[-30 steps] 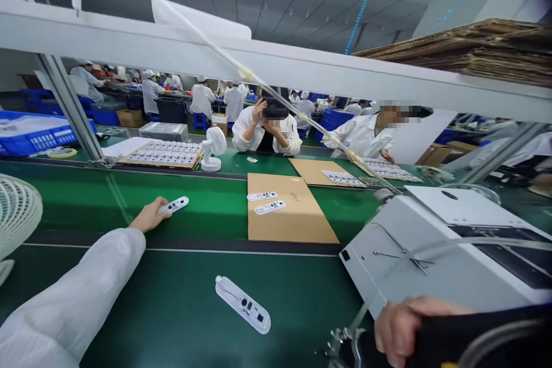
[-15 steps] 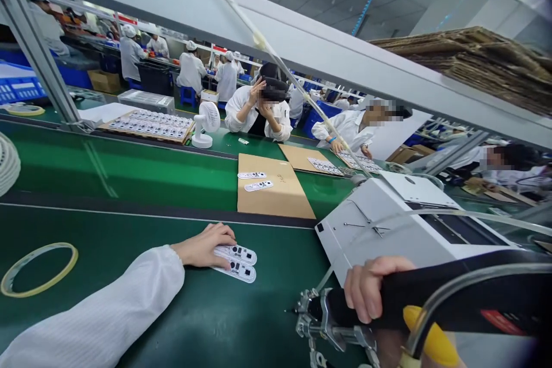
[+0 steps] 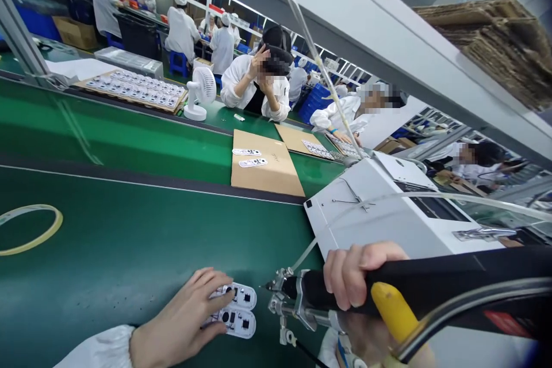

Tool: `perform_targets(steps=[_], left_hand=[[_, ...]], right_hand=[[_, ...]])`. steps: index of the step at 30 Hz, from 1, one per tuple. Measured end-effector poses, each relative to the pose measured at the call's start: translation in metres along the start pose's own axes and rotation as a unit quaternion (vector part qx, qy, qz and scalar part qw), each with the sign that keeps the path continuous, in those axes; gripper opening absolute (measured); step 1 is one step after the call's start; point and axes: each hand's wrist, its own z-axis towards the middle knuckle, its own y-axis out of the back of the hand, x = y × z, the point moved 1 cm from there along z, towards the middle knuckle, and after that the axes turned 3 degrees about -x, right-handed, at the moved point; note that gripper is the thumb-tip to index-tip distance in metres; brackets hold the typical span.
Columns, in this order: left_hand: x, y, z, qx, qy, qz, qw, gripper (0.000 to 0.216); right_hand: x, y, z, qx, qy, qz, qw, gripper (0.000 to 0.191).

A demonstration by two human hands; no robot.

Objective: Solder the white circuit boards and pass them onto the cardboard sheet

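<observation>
My left hand (image 3: 185,313) lies over two white oval circuit boards (image 3: 242,323) side by side on the green bench, thumb on the near one and fingers on the far one. Their right ends, with small black parts, stick out past my fingers. In my right hand (image 3: 362,273) is a black electric screwdriver (image 3: 452,276), held nearly level, with metal clamps and a clear hose at its front. Its thin tip points left, just beyond the boards' right ends and apart from them. A yellow piece (image 3: 394,310) shows below my knuckles.
A grey-white machine (image 3: 371,213) stands at the right. Across the bench, a cardboard sheet (image 3: 267,175) bears two similar boards. A tape roll (image 3: 56,224) lies left. Behind are a white fan (image 3: 200,92), a board-filled tray (image 3: 133,92) and co-workers. A slanted beam (image 3: 388,29) crosses above.
My left hand and the two boards sit lower in the view, now closer to the screwdriver tip. The screwdriver has shifted slightly left and up. The whole view has tilted and moved.
</observation>
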Motion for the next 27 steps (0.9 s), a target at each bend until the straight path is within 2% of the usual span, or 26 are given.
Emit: perform_targets(steps=[2,6,9,15,17,21,24,27], left_hand=[[0.0,-0.006,0.0,-0.008,0.004,0.01,1.0,0.049],[-0.002,-0.012,-0.002,-0.03,0.01,0.022,0.999,0.048],[-0.003,-0.012,-0.003,-0.037,0.006,0.026,0.999,0.048],[-0.003,-0.013,-0.004,-0.042,0.006,0.037,0.998,0.049],[-0.003,-0.014,-0.005,-0.043,0.004,0.037,0.998,0.05],[-0.003,-0.014,-0.005,-0.046,0.004,0.038,0.998,0.049],[-0.004,-0.014,-0.004,-0.05,0.001,0.043,0.998,0.047],[-0.005,-0.013,-0.003,-0.063,-0.004,0.048,0.997,0.045]], right_hand=[[0.0,-0.005,-0.002,-0.004,-0.018,-0.003,1.0,0.019],[0.0,-0.009,-0.004,0.021,-0.041,0.013,0.999,0.041],[-0.002,-0.008,-0.004,0.027,-0.042,0.014,0.999,0.047],[-0.006,-0.014,-0.005,-0.032,-0.059,-0.001,0.998,0.054],[-0.006,-0.016,-0.005,-0.025,-0.057,0.0,0.998,0.046],[-0.007,-0.015,-0.004,-0.024,-0.07,0.004,0.997,0.013],[-0.009,-0.015,-0.005,0.004,-0.064,0.002,0.998,0.014],[-0.012,-0.02,-0.007,0.038,-0.056,-0.006,0.998,0.024]])
